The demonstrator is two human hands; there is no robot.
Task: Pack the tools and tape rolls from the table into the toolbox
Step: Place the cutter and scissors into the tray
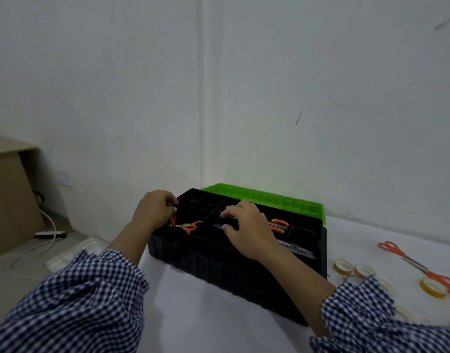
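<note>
The black toolbox [219,271] stands open on the white table with its green lid [264,200] tipped back. My left hand [152,208] is at the tray's left end and pinches the orange handle of a pair of scissors [190,226] lying in the left compartment. My right hand [247,230] is curled over the middle compartment, its thumb and fingers on a small blue tool [217,226]. Another orange-handled pair of scissors [278,225] lies in the right compartment, and a grey cutter [296,248] lies along the front. On the table to the right lie orange scissors [417,263] and several tape rolls [343,266].
White walls meet in a corner just behind the toolbox. To the left, beyond the table edge, the floor holds a cardboard box [9,194], a white cable and a power strip [50,234]. My checked sleeves fill the bottom of the view.
</note>
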